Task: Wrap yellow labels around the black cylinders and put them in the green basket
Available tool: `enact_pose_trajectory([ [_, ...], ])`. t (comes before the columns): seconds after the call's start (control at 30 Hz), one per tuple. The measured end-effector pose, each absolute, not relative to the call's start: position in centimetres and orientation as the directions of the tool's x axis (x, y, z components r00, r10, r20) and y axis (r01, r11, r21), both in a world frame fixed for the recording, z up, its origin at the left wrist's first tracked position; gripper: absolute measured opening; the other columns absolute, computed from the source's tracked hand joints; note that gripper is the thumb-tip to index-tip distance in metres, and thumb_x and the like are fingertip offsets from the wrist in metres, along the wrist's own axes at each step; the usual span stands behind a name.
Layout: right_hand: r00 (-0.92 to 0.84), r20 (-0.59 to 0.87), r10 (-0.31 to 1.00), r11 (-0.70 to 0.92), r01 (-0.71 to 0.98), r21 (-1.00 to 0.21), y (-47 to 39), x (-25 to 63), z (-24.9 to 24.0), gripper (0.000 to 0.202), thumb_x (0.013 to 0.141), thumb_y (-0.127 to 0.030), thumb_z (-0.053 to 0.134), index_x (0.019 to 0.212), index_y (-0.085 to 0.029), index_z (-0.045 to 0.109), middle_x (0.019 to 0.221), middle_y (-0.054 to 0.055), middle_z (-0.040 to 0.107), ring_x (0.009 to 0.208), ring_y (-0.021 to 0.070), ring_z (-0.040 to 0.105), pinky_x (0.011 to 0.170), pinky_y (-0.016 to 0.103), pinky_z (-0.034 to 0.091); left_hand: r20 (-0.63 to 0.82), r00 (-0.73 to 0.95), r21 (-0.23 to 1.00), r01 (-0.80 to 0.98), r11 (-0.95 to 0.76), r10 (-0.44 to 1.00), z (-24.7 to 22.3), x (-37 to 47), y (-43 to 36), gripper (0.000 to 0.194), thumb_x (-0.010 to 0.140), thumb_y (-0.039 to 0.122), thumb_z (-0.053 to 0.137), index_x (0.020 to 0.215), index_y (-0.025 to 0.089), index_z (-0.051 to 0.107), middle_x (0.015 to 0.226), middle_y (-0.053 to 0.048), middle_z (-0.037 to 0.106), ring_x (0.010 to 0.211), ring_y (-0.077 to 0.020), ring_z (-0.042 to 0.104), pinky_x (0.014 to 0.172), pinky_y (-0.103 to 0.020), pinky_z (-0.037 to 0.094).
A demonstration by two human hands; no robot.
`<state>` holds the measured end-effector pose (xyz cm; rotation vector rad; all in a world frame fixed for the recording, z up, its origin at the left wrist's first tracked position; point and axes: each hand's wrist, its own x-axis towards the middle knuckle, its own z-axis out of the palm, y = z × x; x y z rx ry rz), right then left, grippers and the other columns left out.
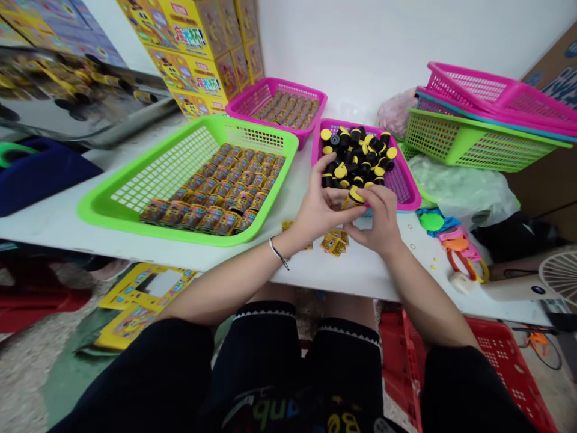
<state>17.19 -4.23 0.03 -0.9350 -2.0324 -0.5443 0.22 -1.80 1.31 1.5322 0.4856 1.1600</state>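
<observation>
Between my two hands is a small cup with a yellow lid (355, 195) and a printed label around its side. My left hand (322, 201) grips it from the left with thumb and fingers. My right hand (376, 219) closes on it from the right, fingertips at the lid. Just behind them stands a pink basket (408, 189) full of black cups with yellow lids (356, 153). Below my hands, small yellow printed labels (334, 242) lie on the white table. To the left, a green basket (112, 222) holds rows of labelled cups (225, 189).
Another pink basket (311, 90) with labelled cups stands behind, near stacked yellow boxes (198, 54). Stacked baskets (473, 141) sit at the right. Coloured tape rings (464, 249) and a fan (561, 273) are at the right edge. A red crate (500, 355) lies below the table.
</observation>
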Motion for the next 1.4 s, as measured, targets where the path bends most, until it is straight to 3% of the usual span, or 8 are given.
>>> enact_pose_trajectory([
  [0.13,-0.370,0.872,0.322,0.672,0.738,0.065,-4.8,16.4,0.0,0.068,0.080,-0.035,0.065,0.141,-0.027,0.037,0.118,0.010,0.059,0.111,0.0295,0.063,0.095,0.051,0.056,0.276,0.629,0.959,-0.227,-0.168,0.727,1.4,0.0,-1.9,0.086,0.081,0.036,0.076,0.145,0.025,0.019,0.104,-0.002,0.064,0.080,-0.0128,0.069,0.077,-0.030,0.058],
  [0.27,-0.406,0.827,0.388,0.695,0.719,0.028,-5.1,16.1,0.0,0.070,0.081,-0.033,0.065,0.145,-0.028,0.036,0.127,0.010,0.060,0.126,0.0321,0.058,0.107,0.055,0.049,0.228,0.653,0.973,-0.179,-0.146,0.722,1.0,0.0,-1.6,0.064,0.087,0.025,0.062,0.138,0.022,0.023,0.086,0.002,0.060,0.070,-0.0123,0.066,0.066,-0.027,0.055],
  [0.37,-0.408,0.801,0.438,0.649,0.760,0.032,-4.9,16.1,-0.4,0.065,0.083,-0.032,0.067,0.142,-0.030,0.042,0.122,0.008,0.063,0.124,0.0313,0.059,0.114,0.056,0.044,0.307,0.563,0.948,-0.115,-0.296,0.767,0.2,0.3,-1.0,0.069,0.083,0.020,0.062,0.137,0.021,0.019,0.082,0.003,0.058,0.063,-0.0120,0.063,0.059,-0.027,0.053],
  [0.5,-0.396,0.732,0.554,0.597,0.802,-0.018,-4.6,16.0,-1.3,0.049,0.087,-0.037,0.064,0.133,-0.032,0.051,0.120,0.008,0.064,0.121,0.0312,0.060,0.120,0.062,0.035,0.493,0.376,0.846,0.005,-0.534,0.785,-0.3,0.5,-0.7,0.071,0.077,0.017,0.067,0.134,0.022,0.024,0.107,-0.005,0.058,0.072,-0.0101,0.061,0.067,-0.028,0.055],
  [0.73,-0.360,0.784,0.505,0.625,0.779,-0.046,-4.4,16.8,-1.7,0.048,0.082,-0.049,0.070,0.124,-0.033,0.054,0.119,0.007,0.063,0.122,0.0325,0.059,0.120,0.068,0.036,0.490,0.499,0.861,-0.153,-0.485,0.714,0.7,0.2,-1.5,0.077,0.082,0.027,0.065,0.141,0.026,0.015,0.073,0.009,0.044,0.058,-0.0085,0.051,0.058,-0.025,0.045],
  [1.0,-0.380,0.813,0.441,0.643,0.766,0.008,-4.1,17.6,-1.4,0.042,0.083,-0.043,0.073,0.121,-0.036,0.059,0.106,0.004,0.061,0.110,0.0285,0.061,0.118,0.067,0.038,0.652,0.407,0.746,-0.194,-0.637,0.639,0.1,0.8,-1.0,0.067,0.083,0.028,0.069,0.134,0.025,0.026,0.101,-0.002,0.059,0.090,-0.0133,0.064,0.076,-0.026,0.053],
  [1.17,-0.285,0.917,0.278,0.615,0.786,0.057,-3.6,18.8,-0.7,0.054,0.072,-0.053,0.079,0.119,-0.036,0.059,0.116,0.006,0.053,0.114,0.0300,0.057,0.108,0.062,0.049,0.708,0.305,0.642,0.098,-0.760,0.637,3.0,-1.8,-3.8,0.030,0.087,0.036,0.074,0.106,0.019,0.058,0.102,-0.005,0.069,0.095,-0.0147,0.067,0.087,-0.027,0.054],
  [1.4,-0.044,0.714,0.699,0.290,0.930,-0.227,-3.0,19.5,0.9,0.033,0.092,-0.038,0.053,0.114,-0.021,0.071,0.115,0.014,0.068,0.118,0.0317,0.059,0.106,0.052,0.047,0.368,0.306,0.549,0.691,-0.471,0.878,8.8,-13.1,-4.3,0.028,0.081,0.042,0.077,0.097,0.021,0.072,0.083,-0.001,0.074,0.074,-0.0162,0.066,0.076,-0.029,0.053],
])
